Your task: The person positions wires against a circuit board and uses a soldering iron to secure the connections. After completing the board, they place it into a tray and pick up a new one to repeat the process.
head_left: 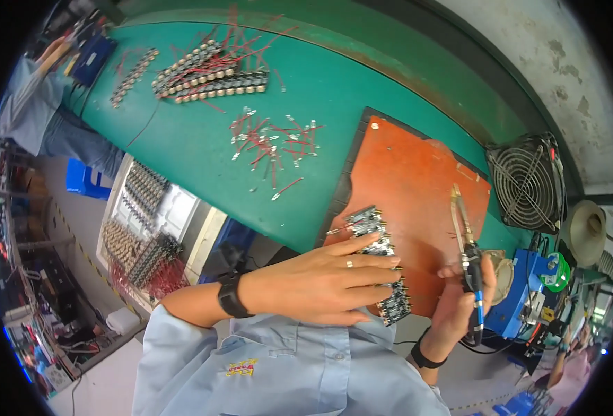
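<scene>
My left hand (pixel 323 277) lies flat, fingers together, pressing on a strip of small dark circuit boards (pixel 381 258) that rests on an orange work mat (pixel 417 194). A ring is on one finger and a black band on the wrist. My right hand (pixel 459 298) grips a soldering iron (pixel 467 256) with a black and blue handle, its tip pointing up and away over the mat, to the right of the boards.
Short red wires (pixel 275 142) lie loose on the green table (pixel 181 139). Rows of wired parts (pixel 209 73) sit at the far side. A fan (pixel 526 182) and blue soldering station (pixel 524 295) stand right. A tray of parts (pixel 143 229) sits below. Another person (pixel 36 104) works at the left.
</scene>
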Tool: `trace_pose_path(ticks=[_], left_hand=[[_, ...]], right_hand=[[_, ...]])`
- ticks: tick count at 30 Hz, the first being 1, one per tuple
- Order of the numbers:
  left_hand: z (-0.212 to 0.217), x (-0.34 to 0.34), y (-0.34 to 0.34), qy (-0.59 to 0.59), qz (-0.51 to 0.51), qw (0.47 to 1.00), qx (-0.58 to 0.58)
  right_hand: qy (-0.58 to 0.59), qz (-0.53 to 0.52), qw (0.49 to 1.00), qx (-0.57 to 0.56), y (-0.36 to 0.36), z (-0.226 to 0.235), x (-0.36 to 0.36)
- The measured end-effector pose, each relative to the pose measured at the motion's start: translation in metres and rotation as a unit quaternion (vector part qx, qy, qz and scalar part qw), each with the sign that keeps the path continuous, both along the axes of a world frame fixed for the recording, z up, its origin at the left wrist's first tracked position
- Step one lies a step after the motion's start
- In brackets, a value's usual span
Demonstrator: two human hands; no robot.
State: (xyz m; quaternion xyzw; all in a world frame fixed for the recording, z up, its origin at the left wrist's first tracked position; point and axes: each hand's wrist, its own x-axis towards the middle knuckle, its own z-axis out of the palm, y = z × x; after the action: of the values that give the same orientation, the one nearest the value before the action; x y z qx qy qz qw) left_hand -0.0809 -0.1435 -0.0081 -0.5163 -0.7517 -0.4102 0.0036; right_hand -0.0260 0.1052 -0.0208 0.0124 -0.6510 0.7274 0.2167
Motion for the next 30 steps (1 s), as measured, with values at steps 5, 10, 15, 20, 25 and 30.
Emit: trace_pose_path(ticks=[5, 10, 15, 20, 25, 30], left_hand=[[0.009, -0.011, -0.046, 0.034, 0.372, 0.926, -0.048], [-0.004, -0.027, -0.049, 0.004, 0.524, 0.837, -0.158], [-0.014, -0.022, -0.04, 0.008, 0.519, 0.838, -0.17], [-0.001, -0.001, -0.034, -0.187, 0.461, 0.868, 0.007], [0.025, 0.014, -0.005, -0.14, 0.377, 0.915, 0.038], [0.032, 0.023, 0.019, -0.157, 0.255, 0.953, 0.053]], right_hand=[[-0.037, -0.011, 0.999, 0.027, -0.001, 0.003, -0.004], [-0.053, 0.022, 0.998, -0.025, 0.004, 0.0, -0.001], [-0.052, 0.014, 0.998, 0.018, 0.002, 0.002, 0.0], [-0.055, 0.0, 0.997, 0.047, 0.004, 0.002, 0.005], [-0.055, 0.023, 0.998, 0.017, 0.003, 0.008, 0.012], [-0.062, 0.044, 0.997, 0.003, -0.001, 0.022, 0.023]])
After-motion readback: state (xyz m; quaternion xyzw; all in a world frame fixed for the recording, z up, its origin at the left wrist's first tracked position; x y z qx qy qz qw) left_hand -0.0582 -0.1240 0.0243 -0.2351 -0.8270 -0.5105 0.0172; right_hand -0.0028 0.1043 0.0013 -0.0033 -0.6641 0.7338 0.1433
